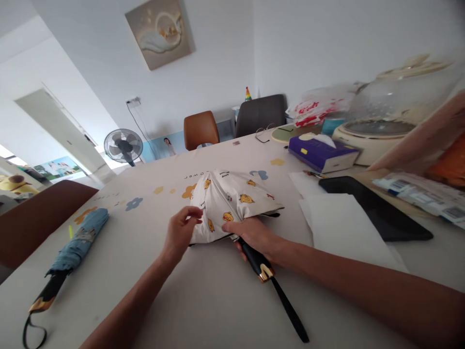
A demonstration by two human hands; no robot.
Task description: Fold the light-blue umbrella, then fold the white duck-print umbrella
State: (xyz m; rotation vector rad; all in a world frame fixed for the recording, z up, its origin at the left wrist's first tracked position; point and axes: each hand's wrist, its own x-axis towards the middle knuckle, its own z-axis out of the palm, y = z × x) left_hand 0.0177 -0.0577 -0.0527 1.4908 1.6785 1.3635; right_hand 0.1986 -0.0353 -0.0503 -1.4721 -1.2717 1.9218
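A white umbrella [232, 196] printed with yellow ducks lies on the table, its canopy folded down but loose and puffed out. Its black handle [256, 257] with a gold end points toward me, and a black strap [288, 308] trails from it. My right hand [254, 235] is closed around the umbrella where canopy meets handle, the thumb on top of the cloth. At the canopy's left edge, my left hand [183, 230] has its fingers curled in against the fabric. Some of its fingertips are hidden behind the hand and cloth.
A folded blue umbrella [78, 242] lies at the left. To the right are white paper sheets [348, 228], a black tablet [378, 206], a purple tissue box [323, 152] and a clear-lidded appliance [385, 116]. Eyeglasses [263, 133] rest near the far edge, before chairs [201, 128].
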